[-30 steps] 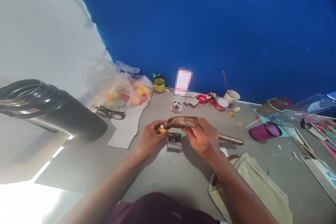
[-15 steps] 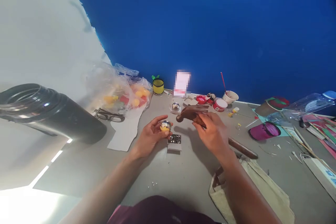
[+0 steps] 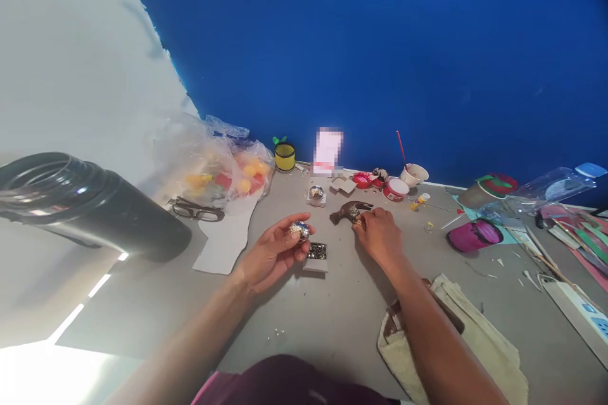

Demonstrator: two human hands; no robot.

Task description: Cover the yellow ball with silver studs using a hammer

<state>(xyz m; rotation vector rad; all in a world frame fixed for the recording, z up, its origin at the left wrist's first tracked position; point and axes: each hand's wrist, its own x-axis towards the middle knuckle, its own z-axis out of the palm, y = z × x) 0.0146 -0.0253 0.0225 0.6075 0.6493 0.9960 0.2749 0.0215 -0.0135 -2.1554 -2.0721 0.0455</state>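
Studded ball [image 3: 300,230]: sits in the fingertips of my left hand [image 3: 273,253], raised a little off the table [image 3: 332,316], near the middle of the view. Fingers and thumb are cupped closed around it. The face I can see is silvery all over. The underside is hidden by the fingers.

Clock directions are taken from that ball.

- 9 o'clock, well apart: black cylinder [image 3: 90,202] lying on its side, with its open mouth toward the left edge.
- 10 o'clock: glasses [image 3: 197,209] on the table. Behind them is a clear plastic bag [image 3: 218,168] with yellow and red pieces inside.
- 8 o'clock: white paper sheet [image 3: 228,237], flat.
- 11 o'clock, far: yellow cup [image 3: 284,156] against the blue wall.
- 12 o'clock, near: second silver ball [image 3: 316,192] on a small card. It is untouched.
- 4 o'clock, just beside my left thumb: small box of tacks [image 3: 316,252], open, with tacks in it.
- 2 o'clock: hammer [image 3: 350,211], head seemingly down on the table. My right hand [image 3: 380,235] is clenched around its neck, and the arm covers the rest of the handle.
- 3 o'clock, far: magenta bowl [image 3: 475,234].
- 5 o'clock: cloth bag [image 3: 475,342] under my right forearm.

Judgement: the visible side of the held ball looks fully covered and one ball stands apart looking finished. The hidden side is unverified, and the box is not empty.
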